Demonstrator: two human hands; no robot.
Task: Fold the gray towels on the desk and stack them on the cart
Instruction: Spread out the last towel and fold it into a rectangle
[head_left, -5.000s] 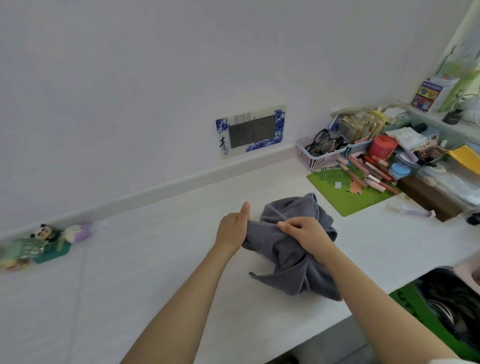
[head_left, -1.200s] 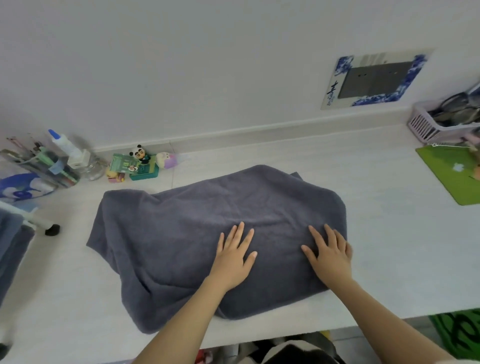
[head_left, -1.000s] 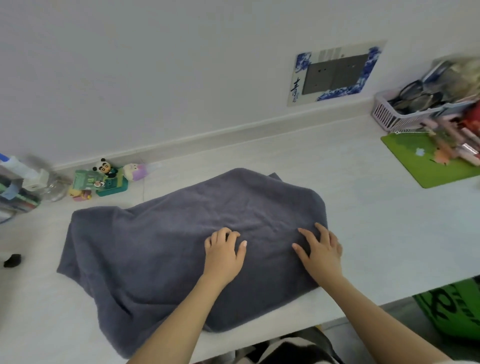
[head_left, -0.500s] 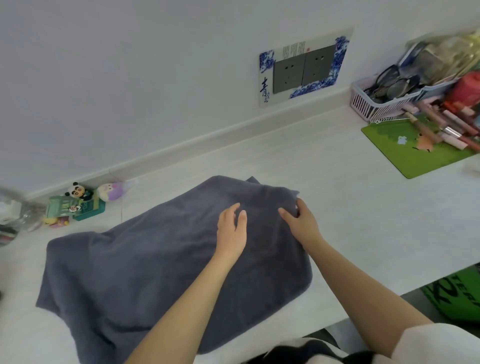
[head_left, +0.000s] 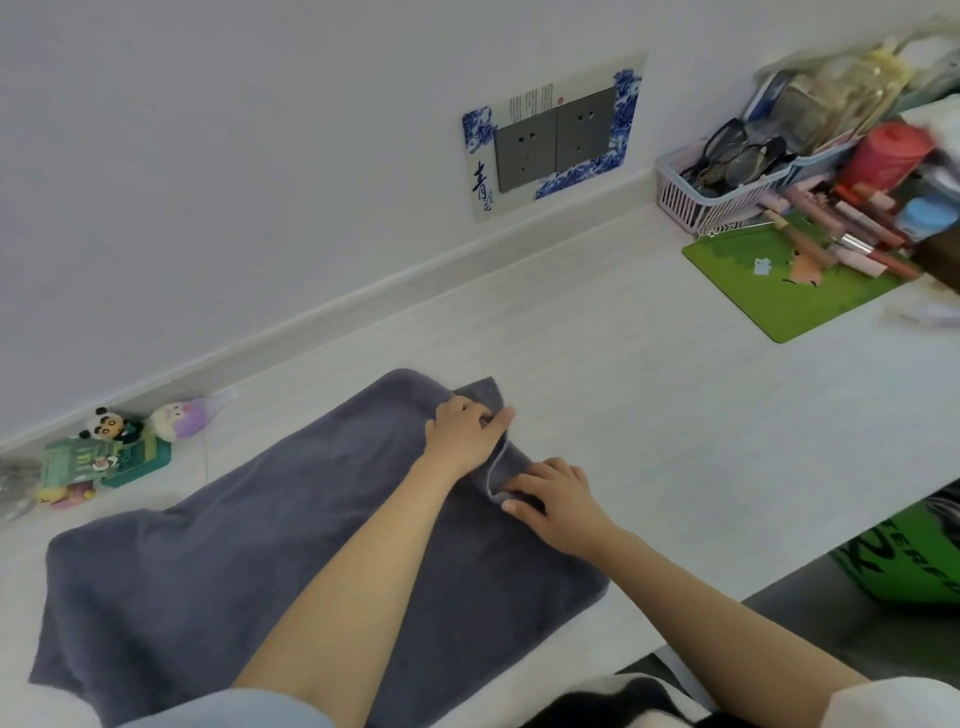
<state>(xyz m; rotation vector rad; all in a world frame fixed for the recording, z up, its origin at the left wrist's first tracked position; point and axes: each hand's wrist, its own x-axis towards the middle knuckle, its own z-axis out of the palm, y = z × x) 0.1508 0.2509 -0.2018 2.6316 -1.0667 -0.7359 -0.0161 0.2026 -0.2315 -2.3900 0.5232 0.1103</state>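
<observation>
Both hands are on the towel's right end: my left hand (head_left: 464, 435) pinches the far corner, my right hand (head_left: 558, 503) grips the edge nearer me. The gray towel (head_left: 218, 582) lies spread on the worktop (head_left: 649, 395). I judge the first fold is starting; next, carry this end leftward, corners matched.

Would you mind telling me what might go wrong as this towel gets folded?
Both hands, left hand and right hand, pinch only the gray towel's right edge, so the fold may land skewed. The towel's near edge reaches the desk front, so it could slide off.
</observation>
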